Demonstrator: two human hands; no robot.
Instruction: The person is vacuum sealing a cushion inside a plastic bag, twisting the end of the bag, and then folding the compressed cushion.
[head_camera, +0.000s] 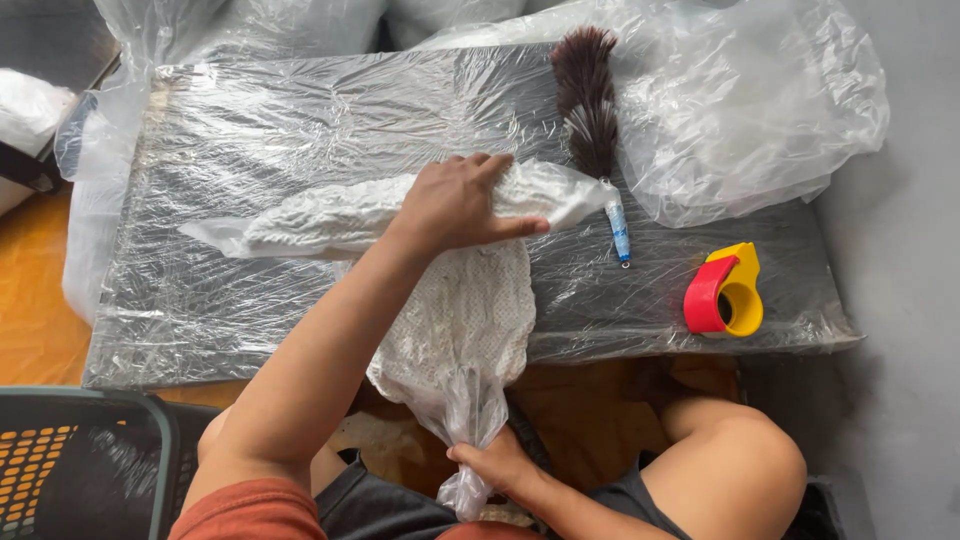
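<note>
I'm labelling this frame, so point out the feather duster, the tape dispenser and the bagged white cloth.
Feather duster (590, 100): head view, on the dark feathers.
Tape dispenser (722, 292): head view, on the red and yellow body.
Bagged white cloth (470, 320): head view, on the patterned fabric below the left hand.

Bright, even daylight, soft and diffuse, with no hard shadows anywhere. Strongest glare beyond the left hand (455, 205), in white streaks across the crinkled plastic wrap (300, 130) over the dark board. More sheen on the loose clear bag (750, 100) up and right of that hand. Faint soft shade just below the forearm. Sharp focus around both hands; right hand (495, 462) slightly dimmer. Mild wide-angle stretching toward the corners.
</note>
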